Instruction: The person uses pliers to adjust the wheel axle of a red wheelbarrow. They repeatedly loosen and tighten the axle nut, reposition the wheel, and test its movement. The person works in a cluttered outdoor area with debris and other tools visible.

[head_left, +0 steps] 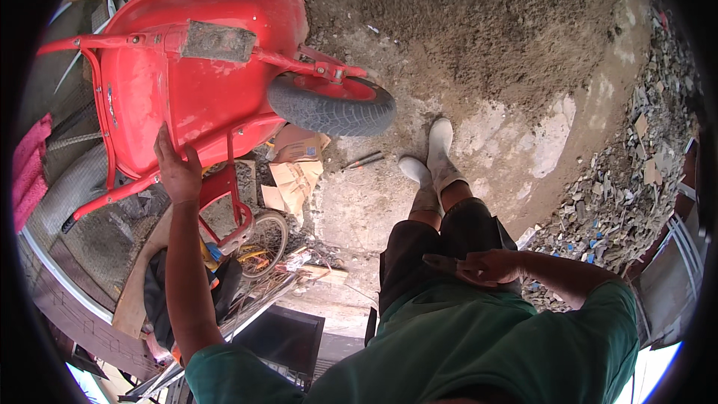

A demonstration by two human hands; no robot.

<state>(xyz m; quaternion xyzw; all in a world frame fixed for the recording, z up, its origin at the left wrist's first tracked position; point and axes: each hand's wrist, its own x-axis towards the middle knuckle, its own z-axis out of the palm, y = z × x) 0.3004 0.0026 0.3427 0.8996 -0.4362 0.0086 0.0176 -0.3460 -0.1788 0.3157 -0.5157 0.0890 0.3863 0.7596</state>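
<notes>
A red wheelbarrow [142,97] is tipped up, its underside, frame tubes and black tyre [333,108] toward me. Against the lower side of its tray, by a frame tube, lies my left hand [178,170], fingers stretched out and thumb apart. Close to my shorts, my right hand [490,266] is closed on a flat grey tool [440,262] that points left; its exact kind does not show. Dried cement or dirt cakes a plate [218,41] on the wheelbarrow's frame.
Pliers-like tool handles [363,161] lie on the ground beside torn brown paper bags [298,179]. A sand heap [493,15] is at the back, rubble [613,202] to the right. A small spoked wheel [265,243], sticks and a dark screen-like panel [280,340] are at lower left.
</notes>
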